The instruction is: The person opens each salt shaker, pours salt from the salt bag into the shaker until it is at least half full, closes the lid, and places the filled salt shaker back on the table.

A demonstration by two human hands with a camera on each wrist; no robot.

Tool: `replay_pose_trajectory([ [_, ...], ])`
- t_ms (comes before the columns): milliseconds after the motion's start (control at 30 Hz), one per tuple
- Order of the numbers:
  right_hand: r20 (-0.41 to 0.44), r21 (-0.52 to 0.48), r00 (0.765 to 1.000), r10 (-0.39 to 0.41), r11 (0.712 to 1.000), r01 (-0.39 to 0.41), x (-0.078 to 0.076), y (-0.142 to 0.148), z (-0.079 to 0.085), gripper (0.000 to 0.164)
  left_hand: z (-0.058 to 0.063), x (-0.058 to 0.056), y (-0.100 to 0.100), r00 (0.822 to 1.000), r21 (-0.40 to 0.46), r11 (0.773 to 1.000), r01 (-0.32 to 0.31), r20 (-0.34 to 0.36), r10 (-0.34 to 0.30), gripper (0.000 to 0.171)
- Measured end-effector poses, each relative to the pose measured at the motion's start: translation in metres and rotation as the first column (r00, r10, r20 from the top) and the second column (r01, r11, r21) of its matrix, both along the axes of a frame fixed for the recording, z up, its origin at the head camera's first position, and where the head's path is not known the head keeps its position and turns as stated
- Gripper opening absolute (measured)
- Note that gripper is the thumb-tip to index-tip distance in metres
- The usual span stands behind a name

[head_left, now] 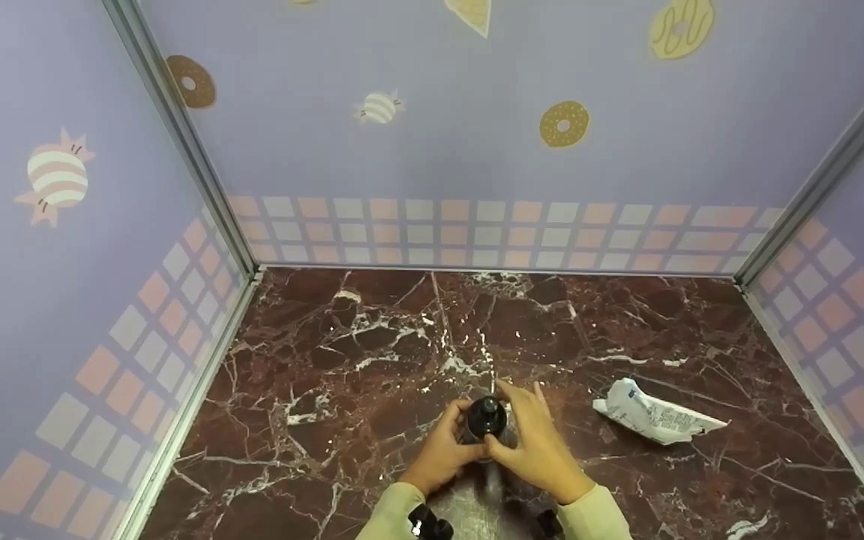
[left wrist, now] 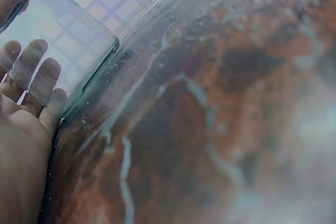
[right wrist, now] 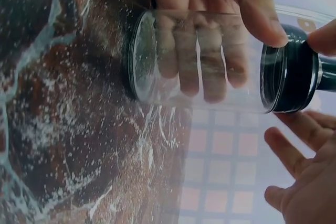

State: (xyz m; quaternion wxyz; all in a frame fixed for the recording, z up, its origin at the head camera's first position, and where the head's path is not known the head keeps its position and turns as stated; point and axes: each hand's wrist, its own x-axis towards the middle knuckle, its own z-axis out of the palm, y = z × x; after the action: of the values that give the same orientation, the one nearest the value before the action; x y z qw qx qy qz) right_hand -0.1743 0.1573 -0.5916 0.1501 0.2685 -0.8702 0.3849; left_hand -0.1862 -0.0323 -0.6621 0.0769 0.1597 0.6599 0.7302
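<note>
A clear glass bottle point(right wrist: 210, 61) stands upright on the marbled tabletop, looking empty inside. Its black cap point(head_left: 487, 416) with a narrow knob or spout on top is seated on the bottle's mouth. My left hand point(head_left: 443, 448) holds the glass body, its fingers point(left wrist: 37, 72) visible through the wall and its thumb near the cap's lower edge. With thumb and fingers, my right hand point(head_left: 537, 446) grips the black cap from the right side. In the right wrist view part of that hand point(right wrist: 310, 177) lies beyond the frame edge.
To the right lies a crumpled white printed packet point(head_left: 653, 416). White specks are strewn over the dark red marbled tabletop point(head_left: 372, 405). Patterned panels point(head_left: 402, 150) stand at the back and both sides.
</note>
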Motion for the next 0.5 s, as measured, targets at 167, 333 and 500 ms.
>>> replay_pose_trajectory([
  [167, -0.017, 0.001, 0.999, -0.05, 0.999, 0.05, 0.003, -0.004, -0.001, 0.1, -0.003, 0.0, -0.002, 0.999, -0.002, 1.0, 0.01, -0.031, -0.01, 0.065],
  [333, 0.067, 0.011, 0.981, -0.181, 0.983, 0.181, 0.005, -0.01, 0.005, 0.11, -0.003, -0.001, -0.001, 0.999, 0.037, 0.999, 0.032, -0.023, -0.031, 0.067],
  [500, 0.143, 0.019, 0.965, -0.218, 0.976, 0.218, 0.005, -0.012, 0.006, 0.108, -0.001, 0.001, 0.0, 0.999, 0.019, 0.999, 0.033, -0.003, -0.033, 0.068],
])
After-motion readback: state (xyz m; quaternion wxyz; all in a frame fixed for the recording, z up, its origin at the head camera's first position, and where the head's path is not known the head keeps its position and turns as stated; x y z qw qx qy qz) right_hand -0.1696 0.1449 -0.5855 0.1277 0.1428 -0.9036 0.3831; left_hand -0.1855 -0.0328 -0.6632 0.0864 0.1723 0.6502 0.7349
